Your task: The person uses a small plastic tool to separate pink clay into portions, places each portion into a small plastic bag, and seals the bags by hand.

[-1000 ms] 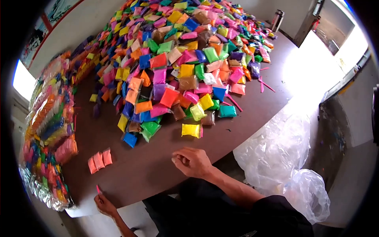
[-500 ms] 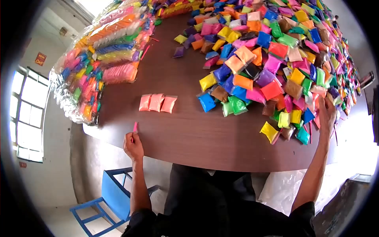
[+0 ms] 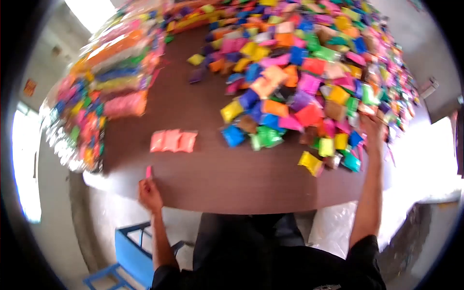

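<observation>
Since half a second ago the right hand [image 3: 373, 126] has slid a little further along the heap of coloured packets [image 3: 309, 72] at the right edge of the desk [image 3: 217, 186]. Blur hides its fingers, so I cannot tell whether they grip a packet or only rest on one. The left hand [image 3: 150, 192] pinches a small pink stick [image 3: 149, 171] at the near edge, near the three salmon packets [image 3: 173, 141] (side by side, touching). This looks like a picking step. Next, the right hand must close on one packet without dragging its neighbours off.
</observation>
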### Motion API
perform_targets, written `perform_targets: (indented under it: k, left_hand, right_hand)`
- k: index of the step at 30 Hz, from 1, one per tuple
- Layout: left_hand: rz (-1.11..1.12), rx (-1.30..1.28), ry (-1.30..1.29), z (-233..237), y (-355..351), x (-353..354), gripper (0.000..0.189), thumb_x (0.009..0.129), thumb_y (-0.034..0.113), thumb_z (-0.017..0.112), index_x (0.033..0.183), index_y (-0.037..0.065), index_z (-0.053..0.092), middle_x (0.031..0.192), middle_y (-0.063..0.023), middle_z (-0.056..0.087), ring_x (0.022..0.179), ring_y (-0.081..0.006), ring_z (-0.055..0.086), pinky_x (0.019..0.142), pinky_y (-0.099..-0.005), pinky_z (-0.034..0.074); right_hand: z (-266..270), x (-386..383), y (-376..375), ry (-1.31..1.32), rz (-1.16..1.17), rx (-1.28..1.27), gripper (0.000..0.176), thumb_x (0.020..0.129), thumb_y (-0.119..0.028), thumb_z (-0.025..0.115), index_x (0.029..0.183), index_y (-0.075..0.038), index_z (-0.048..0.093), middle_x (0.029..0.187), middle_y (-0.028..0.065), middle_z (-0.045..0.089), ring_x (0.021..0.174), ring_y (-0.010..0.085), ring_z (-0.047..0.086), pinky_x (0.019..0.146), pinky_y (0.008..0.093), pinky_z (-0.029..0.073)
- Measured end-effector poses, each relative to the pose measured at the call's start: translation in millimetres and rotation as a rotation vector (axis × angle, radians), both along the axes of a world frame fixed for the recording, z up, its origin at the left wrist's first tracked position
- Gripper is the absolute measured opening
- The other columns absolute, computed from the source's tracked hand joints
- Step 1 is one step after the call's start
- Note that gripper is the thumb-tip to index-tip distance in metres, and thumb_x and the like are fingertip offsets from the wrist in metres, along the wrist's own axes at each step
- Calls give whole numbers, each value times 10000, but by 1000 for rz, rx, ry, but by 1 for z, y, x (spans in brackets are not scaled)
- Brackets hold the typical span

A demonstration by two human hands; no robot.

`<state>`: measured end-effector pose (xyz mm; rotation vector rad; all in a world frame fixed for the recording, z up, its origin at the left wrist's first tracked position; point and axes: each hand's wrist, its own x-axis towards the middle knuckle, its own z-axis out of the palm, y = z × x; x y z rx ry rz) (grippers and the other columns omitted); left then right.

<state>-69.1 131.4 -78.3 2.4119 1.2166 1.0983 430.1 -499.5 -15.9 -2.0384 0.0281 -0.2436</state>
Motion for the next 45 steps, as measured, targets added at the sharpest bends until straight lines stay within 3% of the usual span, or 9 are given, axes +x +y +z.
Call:
perform_targets:
  k: [1, 2, 4, 11, 19, 24, 30, 38, 45]
  left_hand:
    - [-3, -5, -30, -1, -1, 2, 175, 1056, 242, 671, 1012, 78, 711, 860, -67, 695, 784, -184, 651, 727, -357, 535]
    - [25, -67, 12, -4, 3, -2, 197, 1079, 254, 648, 1023, 77, 713, 867, -52, 688, 788, -168, 642, 722, -344, 530]
    - [-23, -78, -17, -6, 8, -4, 224, 1094, 278, 635, 1052, 72, 712, 878, -49, 686, 782, -167, 623, 721, -328, 524]
    - [-25, -14, 57, 14, -3, 2, 196, 1071, 247, 651, 1068, 59, 707, 920, -100, 723, 800, -259, 680, 734, -393, 548]
    - [-40, -62, -14, -1, 4, -4, 185, 1068, 226, 660, 1102, 54, 718, 951, -93, 736, 855, -238, 705, 764, -358, 561]
    - [-48, -133, -107, -11, 4, 0, 167, 1057, 225, 680, 1111, 71, 716, 956, -67, 727, 875, -191, 704, 782, -350, 565]
    - [-62, 125, -94, 14, -15, 10, 78, 969, 176, 751, 985, 106, 723, 885, -76, 697, 793, -295, 685, 713, -389, 550]
    - [-74, 146, -72, 30, -24, 14, 77, 941, 172, 779, 962, 112, 736, 824, -54, 683, 710, -258, 671, 653, -400, 532]
    - [-75, 130, 74, 44, -34, 13, 171, 930, 188, 791, 1064, 97, 737, 1019, -83, 724, 911, -293, 695, 817, -417, 560]
  right_hand:
    - [-24, 7, -21, -58, 40, 55, 249, 953, -230, 708, 1121, -70, 799, 965, 5, 745, 860, 126, 687, 700, 318, 543]
    - [-23, 0, -24, -269, 29, -372, 246, 918, -268, 727, 1037, -65, 797, 905, 5, 730, 819, 117, 667, 679, 309, 523]
    - [27, -42, 3, -14, -86, 137, 247, 869, -256, 785, 1004, -48, 790, 834, -4, 700, 728, 86, 605, 627, 277, 473]
    - [56, -126, 31, 21, -181, 700, 161, 951, -136, 775, 1055, -51, 688, 929, 4, 684, 803, 76, 626, 693, 250, 517]
    - [52, -197, 88, -39, 120, 607, 325, 1004, -18, 713, 1323, 15, 655, 1106, 11, 717, 1002, 92, 694, 862, 243, 571]
    - [33, -229, 141, 6, 294, 535, 292, 997, 2, 711, 1284, 37, 676, 1113, 32, 727, 1012, 105, 692, 903, 262, 560]
    - [14, -282, 211, 343, 451, 772, 299, 1027, -103, 686, 1305, 5, 663, 1071, 25, 718, 902, 103, 687, 756, 249, 547]
    - [28, -314, 256, 787, 577, 900, 305, 1059, -163, 643, 1354, -88, 629, 1181, 20, 715, 951, 160, 737, 648, 264, 569]
    - [11, -321, 273, 554, 669, 651, 303, 994, -61, 686, 1289, 6, 685, 1091, 66, 739, 895, 118, 701, 682, 255, 555]
